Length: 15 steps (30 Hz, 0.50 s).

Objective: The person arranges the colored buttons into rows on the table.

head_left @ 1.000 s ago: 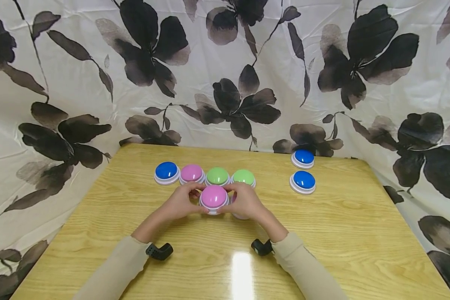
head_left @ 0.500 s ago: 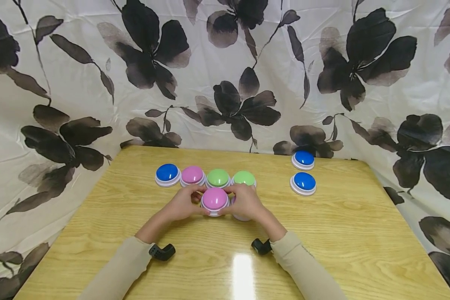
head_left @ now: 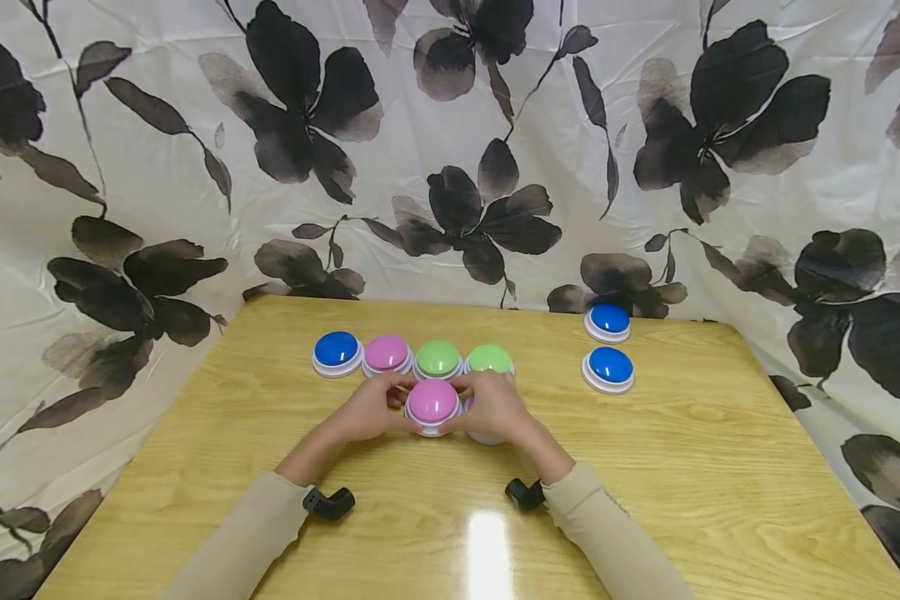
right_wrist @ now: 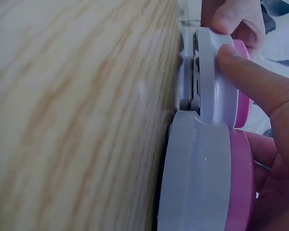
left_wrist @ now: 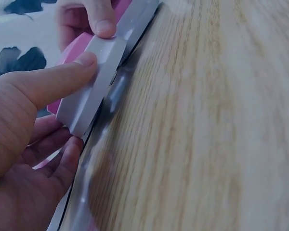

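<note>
Both hands hold one pink push button with a white base [head_left: 432, 402], in the middle of the head view. My left hand [head_left: 371, 410] grips its left side, thumb on the near edge of the base. On the opposite side my right hand [head_left: 497, 408] grips it the same way, and the two thumbs are close together. In the left wrist view, the white base [left_wrist: 94, 82] sits tilted close over the tabletop. A second pink button [right_wrist: 197, 173] stands on the table right beside it, mostly covered by my right hand in the head view.
Just behind the hands runs a row: a blue button [head_left: 336, 348], a pink button [head_left: 387, 353], a green button [head_left: 437, 358] and another green button [head_left: 490, 359]. Two blue buttons [head_left: 607, 367] stand at the right rear. A floral cloth [head_left: 390, 150] hangs behind the wooden table [head_left: 645, 500].
The head view has shifted slightly, so everything sits a little lower in it. Both hands keep their grip on the pink button, which stays almost in place before the row.
</note>
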Motion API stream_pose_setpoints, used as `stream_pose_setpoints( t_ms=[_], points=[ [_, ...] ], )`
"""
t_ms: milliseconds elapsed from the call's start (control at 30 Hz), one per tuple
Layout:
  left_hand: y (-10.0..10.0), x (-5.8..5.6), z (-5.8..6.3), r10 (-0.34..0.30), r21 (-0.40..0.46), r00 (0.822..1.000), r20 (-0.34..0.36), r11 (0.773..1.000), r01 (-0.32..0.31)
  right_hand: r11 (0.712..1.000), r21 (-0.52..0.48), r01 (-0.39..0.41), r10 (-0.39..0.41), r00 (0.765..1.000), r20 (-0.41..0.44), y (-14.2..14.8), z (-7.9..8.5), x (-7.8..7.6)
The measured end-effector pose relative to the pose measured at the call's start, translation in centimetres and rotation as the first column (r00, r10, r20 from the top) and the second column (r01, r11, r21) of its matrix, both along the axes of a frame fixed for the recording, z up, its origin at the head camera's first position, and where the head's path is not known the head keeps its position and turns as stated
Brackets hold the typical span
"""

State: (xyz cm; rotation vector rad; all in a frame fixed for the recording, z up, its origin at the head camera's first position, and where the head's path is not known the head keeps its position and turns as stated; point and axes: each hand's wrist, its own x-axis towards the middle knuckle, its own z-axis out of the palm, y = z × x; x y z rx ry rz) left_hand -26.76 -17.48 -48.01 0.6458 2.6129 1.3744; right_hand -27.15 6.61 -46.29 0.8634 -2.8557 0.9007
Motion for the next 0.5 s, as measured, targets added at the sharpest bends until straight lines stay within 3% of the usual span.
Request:
stream_pose_setpoints(
  t_ms=[500],
  points=[
    [0.05,0.28,-0.17,-0.025,-0.011,1.000,-0.006,1.000,0.024,1.000,0.014,0.002,-0.002,1.000,0.022,0.12,0.09,0.32]
  ],
)
